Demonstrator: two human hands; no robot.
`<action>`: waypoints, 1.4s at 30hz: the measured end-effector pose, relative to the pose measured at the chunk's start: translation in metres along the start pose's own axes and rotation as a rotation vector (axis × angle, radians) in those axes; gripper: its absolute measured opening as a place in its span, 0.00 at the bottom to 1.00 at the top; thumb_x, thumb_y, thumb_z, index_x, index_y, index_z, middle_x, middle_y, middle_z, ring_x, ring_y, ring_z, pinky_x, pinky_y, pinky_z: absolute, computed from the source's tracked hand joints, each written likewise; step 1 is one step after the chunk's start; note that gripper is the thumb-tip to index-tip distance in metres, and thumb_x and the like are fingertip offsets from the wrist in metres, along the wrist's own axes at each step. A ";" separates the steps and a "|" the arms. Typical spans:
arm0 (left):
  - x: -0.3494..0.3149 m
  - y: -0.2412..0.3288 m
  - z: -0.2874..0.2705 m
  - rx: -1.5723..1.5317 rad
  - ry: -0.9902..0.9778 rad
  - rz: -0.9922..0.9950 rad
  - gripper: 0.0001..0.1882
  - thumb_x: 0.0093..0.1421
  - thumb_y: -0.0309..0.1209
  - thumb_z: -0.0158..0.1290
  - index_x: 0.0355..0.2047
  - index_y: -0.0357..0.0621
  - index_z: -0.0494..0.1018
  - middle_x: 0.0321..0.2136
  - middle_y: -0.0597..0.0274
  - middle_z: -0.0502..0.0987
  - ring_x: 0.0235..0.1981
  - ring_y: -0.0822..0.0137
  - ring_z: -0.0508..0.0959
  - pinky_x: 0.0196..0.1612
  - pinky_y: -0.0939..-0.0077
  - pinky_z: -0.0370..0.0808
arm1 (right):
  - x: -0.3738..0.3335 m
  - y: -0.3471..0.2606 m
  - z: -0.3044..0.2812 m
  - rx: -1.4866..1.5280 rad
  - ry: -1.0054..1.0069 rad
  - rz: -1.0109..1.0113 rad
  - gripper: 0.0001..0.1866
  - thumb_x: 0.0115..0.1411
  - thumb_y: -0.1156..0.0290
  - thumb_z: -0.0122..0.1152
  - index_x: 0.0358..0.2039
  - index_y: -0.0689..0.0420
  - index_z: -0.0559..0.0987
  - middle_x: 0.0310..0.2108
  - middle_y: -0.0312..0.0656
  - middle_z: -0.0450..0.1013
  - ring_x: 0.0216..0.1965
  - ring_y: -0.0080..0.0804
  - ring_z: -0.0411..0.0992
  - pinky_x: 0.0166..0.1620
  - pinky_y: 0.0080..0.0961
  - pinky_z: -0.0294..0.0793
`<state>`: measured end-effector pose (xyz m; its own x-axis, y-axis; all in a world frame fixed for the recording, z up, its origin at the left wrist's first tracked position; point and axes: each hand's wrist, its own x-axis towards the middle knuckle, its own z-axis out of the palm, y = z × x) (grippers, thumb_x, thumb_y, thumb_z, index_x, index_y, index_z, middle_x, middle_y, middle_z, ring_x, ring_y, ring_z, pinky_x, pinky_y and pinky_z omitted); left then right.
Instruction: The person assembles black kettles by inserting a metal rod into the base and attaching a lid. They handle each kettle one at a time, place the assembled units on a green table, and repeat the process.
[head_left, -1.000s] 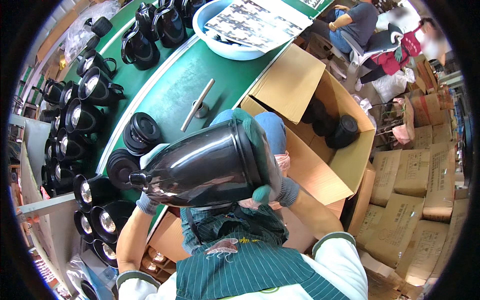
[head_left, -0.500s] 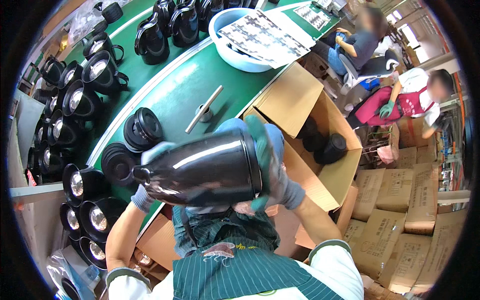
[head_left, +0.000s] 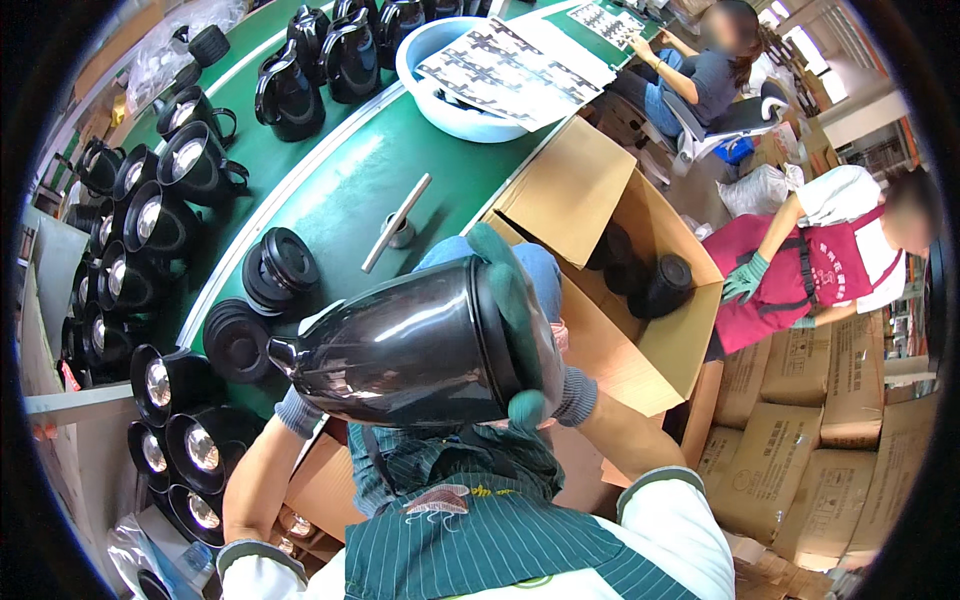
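A glossy black vacuum jug lies sideways across my lap, its spout to the left and its base to the right. My right hand, in a green glove with a grey cuff, is wrapped round the base end with fingers and thumb on its rim. My left hand grips the jug near the spout; only its cuff and a bit of glove show, the rest hidden behind the body. Stacks of black round lids or bases lie on the green table just beyond. A stick on a small metal cup stands there too.
Open-topped black jugs with shiny liners crowd the left; finished-looking jugs stand at the back. A blue basin holds printed sheets. An open carton with black parts sits right. Two people work beyond stacked cartons.
My right hand has turned on the base and its fingers now lie along the rim. The jug has shifted slightly. At the right, a person in a maroon apron has come nearer.
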<state>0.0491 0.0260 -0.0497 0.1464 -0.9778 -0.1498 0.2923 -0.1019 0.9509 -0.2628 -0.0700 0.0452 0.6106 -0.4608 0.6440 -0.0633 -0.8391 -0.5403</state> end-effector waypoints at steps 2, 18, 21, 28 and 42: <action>0.005 0.019 0.017 0.220 -0.043 0.124 0.27 0.57 0.33 0.68 0.55 0.35 0.77 0.46 0.58 0.83 0.45 0.66 0.82 0.55 0.68 0.79 | -0.022 0.004 0.005 0.033 0.086 0.097 0.54 0.64 0.40 0.57 0.76 0.63 0.48 0.76 0.62 0.44 0.76 0.59 0.46 0.76 0.45 0.47; 0.013 0.135 0.154 1.068 -0.342 0.458 0.34 0.47 0.32 0.70 0.56 0.37 0.76 0.41 0.46 0.85 0.43 0.56 0.87 0.51 0.68 0.80 | -0.103 0.037 -0.018 0.829 0.432 0.742 0.39 0.56 0.79 0.72 0.68 0.57 0.66 0.67 0.45 0.66 0.66 0.37 0.67 0.68 0.36 0.67; 0.001 0.144 0.167 0.593 -0.478 0.314 0.43 0.53 0.31 0.66 0.69 0.34 0.64 0.56 0.45 0.79 0.59 0.59 0.80 0.64 0.67 0.72 | -0.100 0.027 -0.023 0.789 0.472 0.621 0.36 0.59 0.75 0.69 0.67 0.58 0.67 0.63 0.45 0.71 0.61 0.37 0.72 0.64 0.36 0.73; -0.019 0.143 0.189 0.538 -0.592 0.556 0.43 0.55 0.31 0.67 0.69 0.30 0.63 0.62 0.40 0.74 0.64 0.49 0.76 0.68 0.61 0.67 | -0.142 0.043 -0.024 0.251 0.394 0.517 0.53 0.53 0.63 0.80 0.72 0.57 0.56 0.71 0.47 0.60 0.68 0.39 0.64 0.69 0.39 0.67; 0.128 -0.049 0.070 1.558 0.121 0.069 0.43 0.62 0.57 0.59 0.71 0.47 0.61 0.65 0.37 0.67 0.64 0.43 0.71 0.63 0.52 0.71 | -0.043 0.008 -0.029 0.082 -0.392 0.337 0.46 0.46 0.53 0.81 0.64 0.59 0.74 0.61 0.58 0.72 0.63 0.55 0.71 0.66 0.44 0.69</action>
<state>-0.0126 -0.1069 -0.0969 0.2126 -0.9762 -0.0427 -0.9360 -0.2160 0.2779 -0.3129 -0.0653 0.0291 0.8178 -0.5451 0.1849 -0.2543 -0.6304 -0.7334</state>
